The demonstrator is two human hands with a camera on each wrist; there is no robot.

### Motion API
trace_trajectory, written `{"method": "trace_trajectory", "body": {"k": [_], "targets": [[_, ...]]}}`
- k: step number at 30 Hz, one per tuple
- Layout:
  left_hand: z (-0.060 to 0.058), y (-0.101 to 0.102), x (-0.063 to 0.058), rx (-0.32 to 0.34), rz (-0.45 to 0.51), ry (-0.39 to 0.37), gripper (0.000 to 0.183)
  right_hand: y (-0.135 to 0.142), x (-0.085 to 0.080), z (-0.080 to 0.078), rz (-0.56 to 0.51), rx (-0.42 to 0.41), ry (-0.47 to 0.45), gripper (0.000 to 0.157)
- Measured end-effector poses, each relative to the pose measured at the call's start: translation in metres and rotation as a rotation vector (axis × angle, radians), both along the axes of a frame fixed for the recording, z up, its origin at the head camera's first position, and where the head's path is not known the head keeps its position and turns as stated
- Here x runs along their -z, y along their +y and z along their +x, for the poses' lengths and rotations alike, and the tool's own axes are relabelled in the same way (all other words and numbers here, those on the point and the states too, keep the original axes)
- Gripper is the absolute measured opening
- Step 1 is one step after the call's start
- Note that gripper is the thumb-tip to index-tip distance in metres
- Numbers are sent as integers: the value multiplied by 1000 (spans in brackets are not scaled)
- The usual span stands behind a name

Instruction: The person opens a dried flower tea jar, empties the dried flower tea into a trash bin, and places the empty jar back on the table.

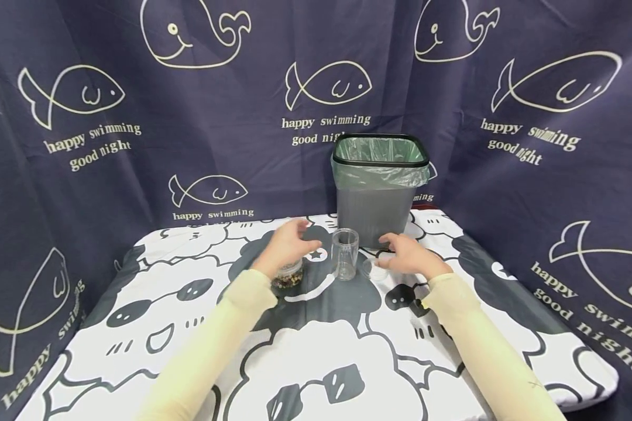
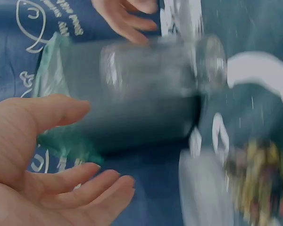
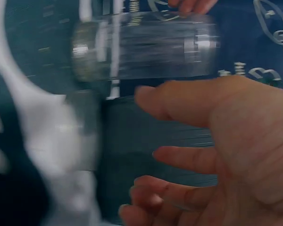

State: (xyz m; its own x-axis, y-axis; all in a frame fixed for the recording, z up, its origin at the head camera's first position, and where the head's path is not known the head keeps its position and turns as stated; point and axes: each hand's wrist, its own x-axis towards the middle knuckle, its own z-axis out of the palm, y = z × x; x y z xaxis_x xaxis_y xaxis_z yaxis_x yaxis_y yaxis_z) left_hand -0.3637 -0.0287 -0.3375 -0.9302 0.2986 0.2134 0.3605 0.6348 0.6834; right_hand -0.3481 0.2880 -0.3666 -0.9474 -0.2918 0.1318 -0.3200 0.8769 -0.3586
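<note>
A clear glass (image 1: 344, 254) stands upright on the patterned cloth, between my two hands and apart from both. My left hand (image 1: 289, 245) hovers over a low transparent jar of mixed beans or grains (image 1: 288, 276); in the left wrist view its thumb and fingers (image 2: 61, 183) are spread with nothing between them. To the right of the glass lies a clear round lid or shallow dish (image 1: 373, 269), with my right hand (image 1: 406, 255) just over its right side. The right wrist view shows loosely bent fingers on that hand (image 3: 245, 141), holding nothing. Both wrist views are blurred.
Behind the glass stands a grey bin (image 1: 374, 213) with a black rim and a green liner. Dark blue curtains (image 1: 216, 140) with fish drawings enclose the back and sides. A white cloth with black cartoon patterns (image 1: 316, 368) covers the table.
</note>
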Motion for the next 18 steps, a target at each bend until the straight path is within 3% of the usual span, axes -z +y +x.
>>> {"method": "trace_trajectory", "body": {"k": [3,7,11,14,18], "targets": [[1,-26,-4,-26,35,44,65,-1,-26,9,-41,20,102,50],[7,-61,-3,-59,19,41,69,-21,-65,19,-106,26,238,34],[13,-83,5,-48,20,-30,75,-55,-98,26,-184,-23,320,25],[16,-93,18,-38,14,-88,82,-85,-108,28,-242,-89,322,23],[17,-98,34,-39,6,-124,91,-122,-101,24,-289,-161,281,23]]}}
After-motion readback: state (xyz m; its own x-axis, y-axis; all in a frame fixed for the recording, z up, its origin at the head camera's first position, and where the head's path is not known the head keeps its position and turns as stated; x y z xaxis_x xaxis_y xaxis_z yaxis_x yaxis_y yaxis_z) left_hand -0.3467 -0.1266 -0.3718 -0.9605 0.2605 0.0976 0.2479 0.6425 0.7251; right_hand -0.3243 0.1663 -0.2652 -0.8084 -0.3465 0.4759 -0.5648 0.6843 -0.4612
